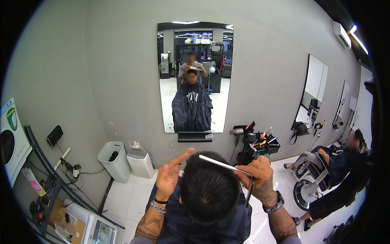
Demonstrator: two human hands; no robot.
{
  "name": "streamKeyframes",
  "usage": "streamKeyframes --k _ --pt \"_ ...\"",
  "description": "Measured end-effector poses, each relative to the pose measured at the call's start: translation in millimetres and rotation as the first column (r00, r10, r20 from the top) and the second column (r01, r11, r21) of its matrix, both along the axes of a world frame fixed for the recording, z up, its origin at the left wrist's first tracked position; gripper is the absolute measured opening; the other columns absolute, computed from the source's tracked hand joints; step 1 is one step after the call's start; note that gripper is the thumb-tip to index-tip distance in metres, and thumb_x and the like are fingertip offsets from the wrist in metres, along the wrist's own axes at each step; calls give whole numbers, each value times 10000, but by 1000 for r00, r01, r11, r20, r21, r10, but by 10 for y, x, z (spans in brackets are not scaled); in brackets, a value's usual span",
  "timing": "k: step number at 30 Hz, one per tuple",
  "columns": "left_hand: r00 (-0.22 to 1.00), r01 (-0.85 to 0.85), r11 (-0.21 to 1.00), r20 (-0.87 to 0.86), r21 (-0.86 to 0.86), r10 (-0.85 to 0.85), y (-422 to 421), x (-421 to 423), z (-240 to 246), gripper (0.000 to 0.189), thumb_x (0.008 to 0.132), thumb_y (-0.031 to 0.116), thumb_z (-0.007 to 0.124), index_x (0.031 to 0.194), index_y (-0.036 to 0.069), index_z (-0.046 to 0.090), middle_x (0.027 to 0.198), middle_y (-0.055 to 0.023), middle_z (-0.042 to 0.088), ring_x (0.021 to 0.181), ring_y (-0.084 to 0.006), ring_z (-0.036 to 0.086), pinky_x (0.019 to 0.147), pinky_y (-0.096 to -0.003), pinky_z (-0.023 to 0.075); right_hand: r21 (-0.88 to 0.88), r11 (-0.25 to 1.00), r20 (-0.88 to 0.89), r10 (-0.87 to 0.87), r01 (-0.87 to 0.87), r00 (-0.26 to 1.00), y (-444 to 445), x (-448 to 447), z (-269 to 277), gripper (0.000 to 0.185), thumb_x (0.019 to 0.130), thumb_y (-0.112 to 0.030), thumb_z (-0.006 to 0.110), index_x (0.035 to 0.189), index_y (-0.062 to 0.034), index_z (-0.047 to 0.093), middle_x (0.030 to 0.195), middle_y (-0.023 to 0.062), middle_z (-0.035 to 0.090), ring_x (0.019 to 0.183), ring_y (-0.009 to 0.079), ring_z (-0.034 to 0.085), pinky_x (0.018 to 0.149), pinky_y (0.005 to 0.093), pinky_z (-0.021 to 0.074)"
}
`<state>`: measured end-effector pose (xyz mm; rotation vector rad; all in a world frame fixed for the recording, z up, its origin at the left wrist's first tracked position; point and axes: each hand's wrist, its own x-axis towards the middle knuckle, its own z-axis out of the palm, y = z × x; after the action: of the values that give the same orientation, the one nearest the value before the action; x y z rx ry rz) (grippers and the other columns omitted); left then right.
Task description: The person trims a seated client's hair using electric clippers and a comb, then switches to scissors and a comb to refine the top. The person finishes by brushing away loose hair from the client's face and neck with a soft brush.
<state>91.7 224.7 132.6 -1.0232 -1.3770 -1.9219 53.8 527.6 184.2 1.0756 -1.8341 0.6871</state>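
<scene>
A seated person's head of short dark hair (207, 186) is directly below me, the crown towards me. My right hand (257, 174), at the right of the head, grips a white comb (217, 161) that slants over the front of the hair. From the same hand hangs a slim dark tool (249, 193); its exact kind is unclear. At the head's left side, my left hand (169, 178) is raised with its fingers extended and nothing held. A dark blue barber cape (173, 222) covers the person's shoulders and body.
Ahead hangs a wall mirror (195, 79) above a small black shelf (195, 137). A tool trolley (263, 146) stands front right, a white bin (114, 164) and white appliance (140, 163) front left. Further right, another person (338, 186) stands by an occupied barber chair (315, 177).
</scene>
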Motion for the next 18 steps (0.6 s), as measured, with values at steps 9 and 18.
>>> streamKeyframes --k 9,18 --pt "989 -137 884 -14 -447 146 128 60 32 750 1125 492 219 1425 -64 622 1532 -244 574 1498 -384 474 1299 -505 196 -241 957 215 -108 159 971 155 122 -564 179 796 -92 903 944 -65 806 748 58 696 710 245 599 687 380 440" --pt "932 -337 909 51 -244 359 171 34 -19 845 1082 568 272 1667 -40 233 1771 -203 163 1653 -327 84 1320 -462 28 -462 784 342 -275 415 899 412 20 -933 119 872 -93 839 962 -23 805 781 102 704 736 271 638 701 396 454"
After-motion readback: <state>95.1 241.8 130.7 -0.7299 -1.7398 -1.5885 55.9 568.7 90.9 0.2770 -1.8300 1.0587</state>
